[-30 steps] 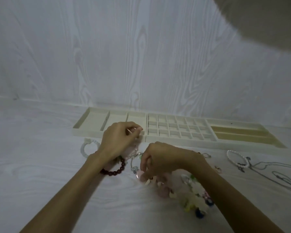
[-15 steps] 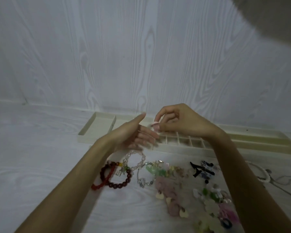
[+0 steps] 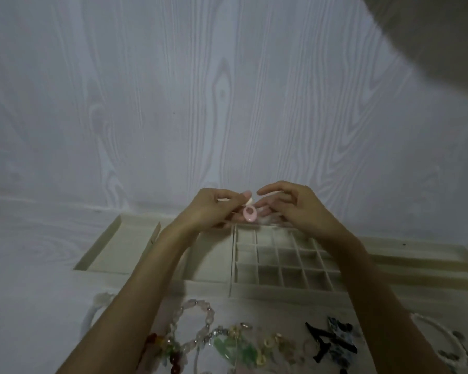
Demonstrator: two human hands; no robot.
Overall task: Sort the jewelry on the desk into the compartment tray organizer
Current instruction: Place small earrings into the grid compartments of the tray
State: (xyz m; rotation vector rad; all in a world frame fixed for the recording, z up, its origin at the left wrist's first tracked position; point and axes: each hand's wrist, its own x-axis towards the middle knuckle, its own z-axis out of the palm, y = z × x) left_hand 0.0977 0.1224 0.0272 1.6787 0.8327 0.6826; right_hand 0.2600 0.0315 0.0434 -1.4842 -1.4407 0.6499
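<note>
A small pink oval ring-shaped earring [image 3: 249, 214] hangs between my two hands, above the far edge of the cream compartment tray [image 3: 219, 286]. My left hand [image 3: 214, 210] pinches its top between thumb and fingers. My right hand [image 3: 295, 209] is close beside it with fingers spread and curved; whether they touch the earring I cannot tell. The tray has wide sections at left, a grid of small cells [image 3: 281, 261] in the middle and long slots at right. The visible cells look empty.
Loose jewelry lies on the desk in front of the tray: a clear bead bracelet [image 3: 197, 323], red beads [image 3: 173, 365], green pieces [image 3: 235, 349], a black hair clip [image 3: 327, 341], a white bangle [image 3: 92, 317] at left. A white wood-grain wall stands behind.
Both hands have risen from the jewelry pile to above the tray's far edge. The pink earring has passed from my right fingers into my left hand's pinch. The view has tilted up.
</note>
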